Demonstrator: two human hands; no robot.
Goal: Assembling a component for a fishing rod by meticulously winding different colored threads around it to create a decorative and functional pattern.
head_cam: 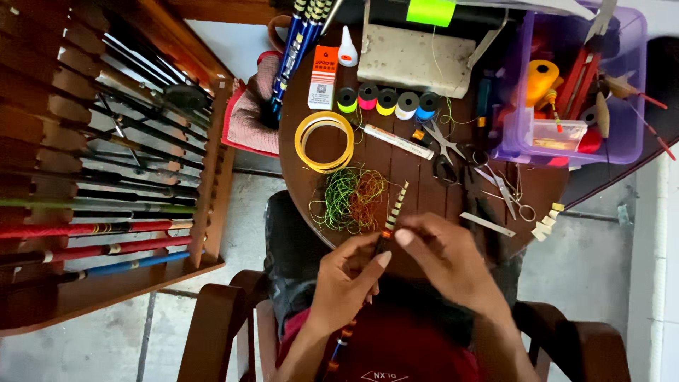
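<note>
A thin rod [393, 211] with black, yellow and white bands runs from the table edge down toward my lap. My left hand [346, 283] grips its dark middle section, thumb up along the shaft. My right hand [445, 258] pinches the rod just above that, fingertips at the orange band. A tangle of green and orange thread [350, 198] lies on the round wooden table [417, 191] just beyond my hands.
A row of coloured thread spools [387, 101], a yellow coil [324, 140], scissors [453, 152], a glue bottle [346, 48] and a grey block [414, 60] sit farther back. A purple plastic bin [566, 85] stands at the right. A wooden rack of rods [106, 163] fills the left.
</note>
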